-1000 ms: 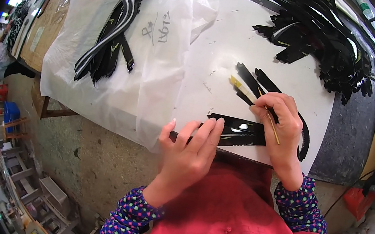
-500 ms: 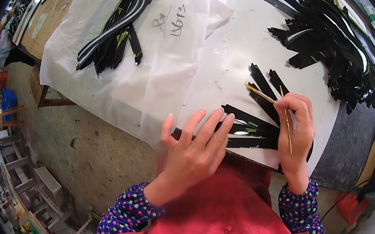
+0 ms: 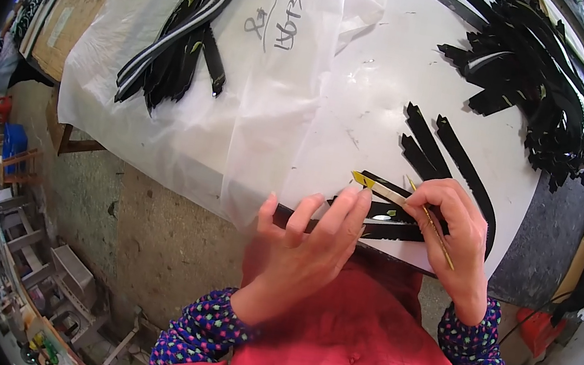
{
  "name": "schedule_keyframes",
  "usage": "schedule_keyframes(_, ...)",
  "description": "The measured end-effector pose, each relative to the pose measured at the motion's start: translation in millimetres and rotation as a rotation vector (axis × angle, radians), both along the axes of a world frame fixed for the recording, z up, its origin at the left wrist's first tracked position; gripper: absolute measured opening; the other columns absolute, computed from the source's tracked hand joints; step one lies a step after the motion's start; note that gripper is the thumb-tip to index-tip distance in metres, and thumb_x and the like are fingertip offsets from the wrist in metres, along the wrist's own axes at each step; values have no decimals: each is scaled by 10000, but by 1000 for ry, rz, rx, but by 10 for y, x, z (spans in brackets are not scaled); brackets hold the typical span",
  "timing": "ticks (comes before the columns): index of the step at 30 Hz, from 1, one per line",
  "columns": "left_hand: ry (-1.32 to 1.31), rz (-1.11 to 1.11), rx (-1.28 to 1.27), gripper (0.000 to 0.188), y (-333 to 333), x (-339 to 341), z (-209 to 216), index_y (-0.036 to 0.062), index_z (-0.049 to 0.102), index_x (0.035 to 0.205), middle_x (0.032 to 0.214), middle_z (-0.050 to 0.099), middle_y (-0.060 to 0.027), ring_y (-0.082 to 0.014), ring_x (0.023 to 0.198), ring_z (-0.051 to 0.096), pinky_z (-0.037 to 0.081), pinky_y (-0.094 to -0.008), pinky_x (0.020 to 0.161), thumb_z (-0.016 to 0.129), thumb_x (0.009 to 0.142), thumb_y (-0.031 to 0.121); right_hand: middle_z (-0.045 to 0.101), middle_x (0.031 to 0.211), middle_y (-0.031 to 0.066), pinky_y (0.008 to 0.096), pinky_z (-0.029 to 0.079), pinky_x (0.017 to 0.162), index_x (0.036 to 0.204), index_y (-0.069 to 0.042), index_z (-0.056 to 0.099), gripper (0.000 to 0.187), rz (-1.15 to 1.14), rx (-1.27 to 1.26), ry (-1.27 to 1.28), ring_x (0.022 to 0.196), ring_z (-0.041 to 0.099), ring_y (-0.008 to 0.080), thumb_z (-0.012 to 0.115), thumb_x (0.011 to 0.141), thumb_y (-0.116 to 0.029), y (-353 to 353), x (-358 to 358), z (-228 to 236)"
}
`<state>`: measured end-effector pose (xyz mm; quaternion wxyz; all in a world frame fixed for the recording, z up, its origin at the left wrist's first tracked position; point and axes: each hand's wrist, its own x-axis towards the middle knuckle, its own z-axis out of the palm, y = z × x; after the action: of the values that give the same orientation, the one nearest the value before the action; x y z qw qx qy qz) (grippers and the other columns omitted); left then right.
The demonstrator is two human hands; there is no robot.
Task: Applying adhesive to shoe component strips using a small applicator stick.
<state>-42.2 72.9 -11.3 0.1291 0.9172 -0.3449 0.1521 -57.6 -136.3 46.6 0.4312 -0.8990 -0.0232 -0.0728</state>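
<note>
My left hand (image 3: 312, 247) lies at the near edge of the white table, fingers spread, its fingertips over the left ends of several short black strips (image 3: 395, 233). In my right hand (image 3: 456, 231), fingers pinched, is a flat pale stick with a yellow pointed tip (image 3: 363, 180); the tip is over a black strip beside my left fingertips. A thin gold-coloured stick (image 3: 442, 246) also passes between the fingers of that hand. Beyond my right hand, more black strips (image 3: 426, 154) lie fanned out, one long strip curving around to its right.
A big heap of black strips (image 3: 543, 92) sits at the far right. On a translucent white sheet (image 3: 266, 102) at the left lies a bundle of black strips (image 3: 185, 36), some edged grey. Brown cardboard (image 3: 76, 26) is at the far left; a dark surface (image 3: 542, 245) borders the table's right.
My right hand has come nearer, bringing the yellow tip down from the farther strips to beside my left fingertips. The view has shifted slightly. My left hand remains at the table edge.
</note>
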Motion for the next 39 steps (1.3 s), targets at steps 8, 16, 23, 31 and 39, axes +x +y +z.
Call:
schedule_keyframes(8,-16,-14,30,396,-30,23,-4,205,668,1269,1449,563,115,-158,1211,404,189,-455,1107,665,873,212,622,931,145,336,525,680,1007,22,612,197,-6,-24,31,776,647,290,645,855,143,10,-4,30)
schedule_keyframes(16,-7,-21,19,416,-36,26,-11,209,664,1270,1456,556,116,-163,1217,392,188,-455,1104,667,854,203,623,940,143,319,507,642,1045,13,614,225,-51,-27,58,736,623,262,652,858,131,17,-26,29)
schedule_keyframes(23,-51,-17,47,345,-32,29,-49,225,670,1214,1459,551,113,-165,1183,424,231,-514,1069,618,878,285,634,946,76,253,472,638,987,-7,637,132,-110,-25,67,734,587,146,677,892,75,62,-35,13)
schedule_keyframes(31,14,-16,-8,422,-46,29,-21,216,656,1281,1451,558,116,-161,1189,405,183,-465,1123,664,860,187,618,949,130,317,509,649,1018,7,626,138,-143,-80,36,759,627,246,654,907,83,65,-93,-12)
schedule_keyframes(39,4,-5,47,484,-36,49,32,260,624,1362,1455,527,139,-144,1151,421,220,-505,1092,629,878,256,620,956,139,342,519,670,1028,5,631,149,-178,-54,8,787,630,270,664,901,75,82,-123,-94)
